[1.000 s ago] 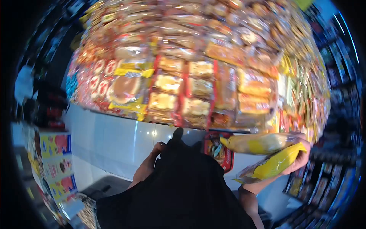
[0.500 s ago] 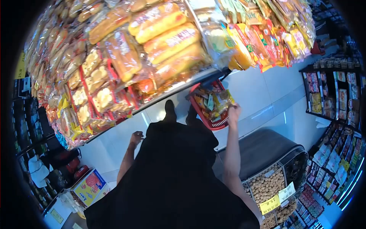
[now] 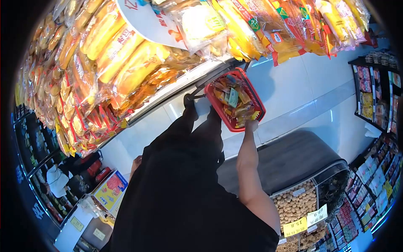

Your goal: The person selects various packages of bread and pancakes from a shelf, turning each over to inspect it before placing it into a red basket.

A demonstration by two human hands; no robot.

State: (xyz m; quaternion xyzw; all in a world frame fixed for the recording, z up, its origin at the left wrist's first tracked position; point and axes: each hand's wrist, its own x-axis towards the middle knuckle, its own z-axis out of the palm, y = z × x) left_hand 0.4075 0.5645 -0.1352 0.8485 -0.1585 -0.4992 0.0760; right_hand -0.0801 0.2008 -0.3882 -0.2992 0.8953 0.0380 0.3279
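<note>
Below the shelf edge, a red basket (image 3: 259,97) stands on the pale floor with several packaged snacks (image 3: 235,100) inside it. My right hand (image 3: 251,125) is at the basket's near right corner, its fingers closed on a clear and yellow snack packet (image 3: 244,118) lying over the other packets. My left hand (image 3: 137,160) hangs low beside my dark clothing, which covers most of it; its fingers are too hidden to read.
Packaged bread (image 3: 119,46) and red and yellow sausage packs (image 3: 289,29) fill the shelf in front. A dark rounded counter (image 3: 289,155) and bins of nuts (image 3: 296,201) stand at the right. Stocked shelves (image 3: 371,92) line the far right.
My right hand has lowered the snack packet into the basket. My left hand has drawn back and is mostly covered. The view has shifted to the right along the shelf.
</note>
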